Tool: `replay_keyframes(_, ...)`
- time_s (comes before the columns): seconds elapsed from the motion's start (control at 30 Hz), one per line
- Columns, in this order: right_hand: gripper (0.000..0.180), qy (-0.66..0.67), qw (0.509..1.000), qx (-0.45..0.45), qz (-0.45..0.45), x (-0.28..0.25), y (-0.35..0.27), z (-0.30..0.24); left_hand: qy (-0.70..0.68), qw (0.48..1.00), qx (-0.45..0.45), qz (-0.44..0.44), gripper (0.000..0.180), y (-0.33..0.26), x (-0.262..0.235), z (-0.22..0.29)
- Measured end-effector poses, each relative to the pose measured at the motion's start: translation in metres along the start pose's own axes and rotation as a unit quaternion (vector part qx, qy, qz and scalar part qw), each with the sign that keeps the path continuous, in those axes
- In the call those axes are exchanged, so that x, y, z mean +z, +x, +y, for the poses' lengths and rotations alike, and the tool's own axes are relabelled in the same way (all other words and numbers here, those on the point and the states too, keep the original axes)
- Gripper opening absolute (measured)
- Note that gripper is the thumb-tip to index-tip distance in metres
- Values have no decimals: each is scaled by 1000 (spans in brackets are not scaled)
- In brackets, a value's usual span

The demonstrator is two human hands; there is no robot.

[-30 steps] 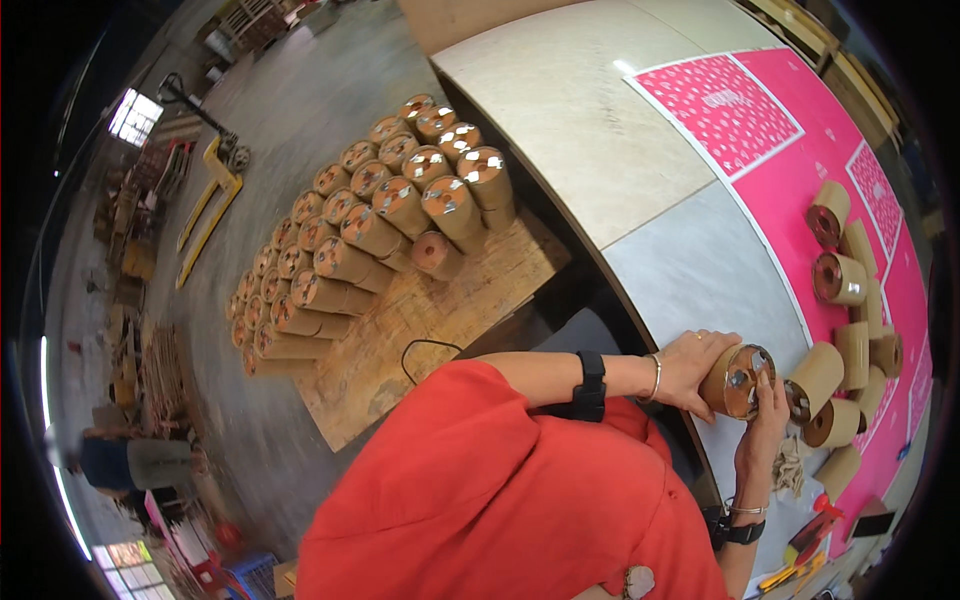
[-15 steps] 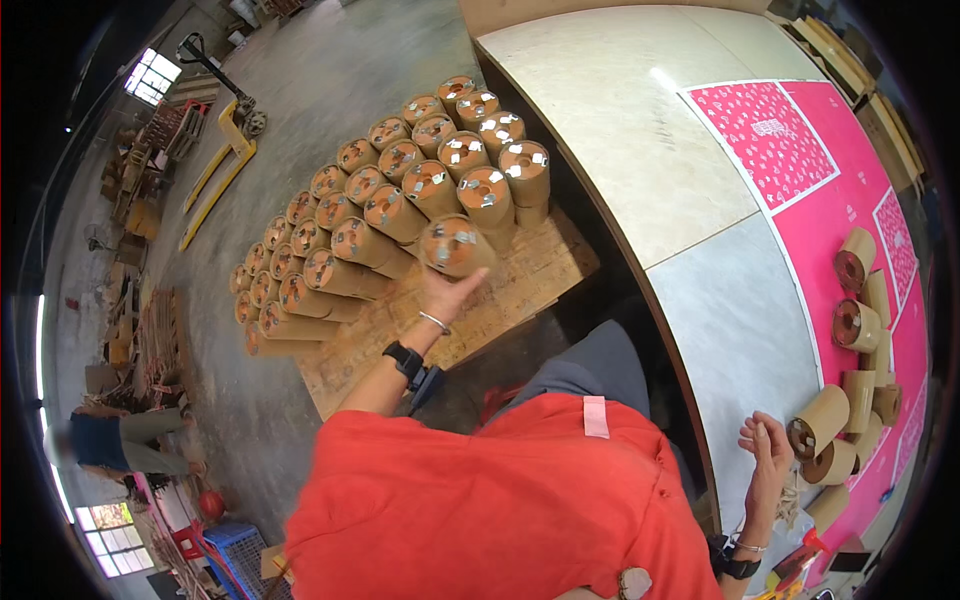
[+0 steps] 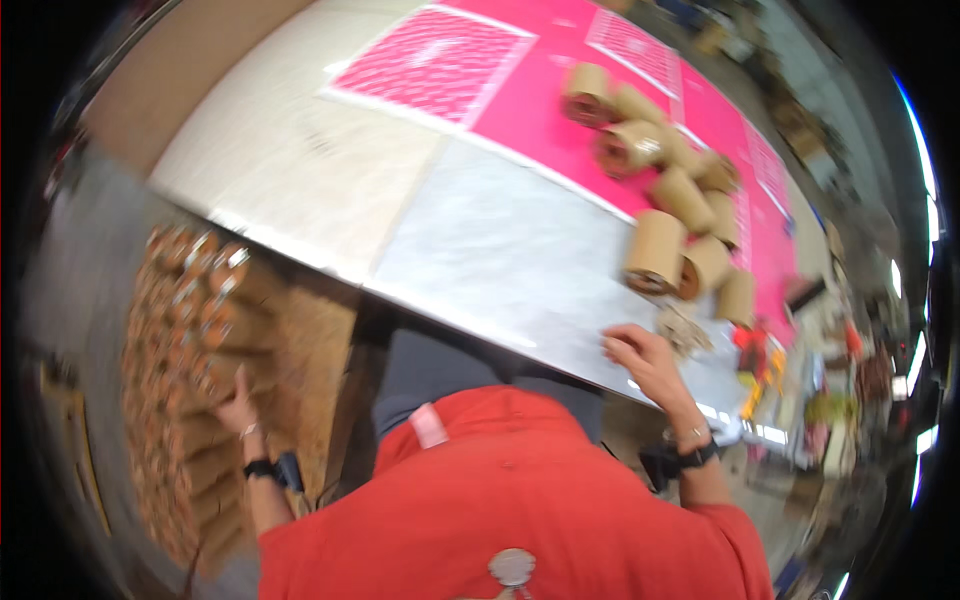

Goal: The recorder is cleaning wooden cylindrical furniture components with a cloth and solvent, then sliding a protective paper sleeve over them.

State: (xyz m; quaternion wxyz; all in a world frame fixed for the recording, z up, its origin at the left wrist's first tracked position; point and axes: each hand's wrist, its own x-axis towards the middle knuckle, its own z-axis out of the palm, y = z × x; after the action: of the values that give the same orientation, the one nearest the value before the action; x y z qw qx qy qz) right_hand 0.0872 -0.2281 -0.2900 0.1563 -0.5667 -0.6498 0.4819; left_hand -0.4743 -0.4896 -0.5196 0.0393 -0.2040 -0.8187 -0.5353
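My left hand (image 3: 237, 408) is beside the packed brown paper-wrapped cylinders (image 3: 205, 375) at the left. It is blurred, but a finger stands apart and nothing shows in its grasp. These cylinders have orange-brown ends with small shiny pieces on them, and stand on a wooden board (image 3: 315, 350). Over the near edge of the table, my right hand (image 3: 645, 362) hovers with loosely bent fingers and holds nothing. Just beyond it lies a bundle of pale string (image 3: 683, 332). A tilted brown cylinder (image 3: 656, 250) is the nearest of several loose ones on the table.
The large table has a pale board surface (image 3: 300, 170), a grey sheet (image 3: 490, 250) and pink printed sheeting (image 3: 545, 110). Red and yellow items (image 3: 760, 365) lie at its right end. A yellow pallet truck (image 3: 80, 450) is on the floor, far left.
The view has swung right toward the table. My left hand, earlier around a cylinder in the front row, now appears free of it. My right hand has come over the table's near edge.
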Motion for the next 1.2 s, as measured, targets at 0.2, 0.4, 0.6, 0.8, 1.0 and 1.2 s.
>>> replay_keyframes(0.2, 25, -8, 988, -19, 155, -28, -15, 12, 7, 999, -25, -41, 82, 6, 19, -6)
replay_keyframes(0.4, 19, -193, 907, -93, 362, -52, 5, 23, 232, 961, -79, -126, 58, -48, -16, 6)
replay_keyframes(0.6, 21, -475, 787, -151, 364, -69, 43, 56, 47, 958, 8, -284, 27, -87, 35, 136)
replay_keyframes(0.8, 17, -394, 825, -220, 341, -74, 48, 28, -116, 864, 185, -453, 17, -116, 127, 320)
replay_keyframes(1.0, 34, -323, 930, -150, 93, -82, 40, -26, -104, 746, 287, -591, 22, -155, 206, 453)
replay_keyframes(1.2, 35, -252, 954, -128, 98, -69, 40, -19, 61, 682, 435, -586, 34, -164, 247, 475)
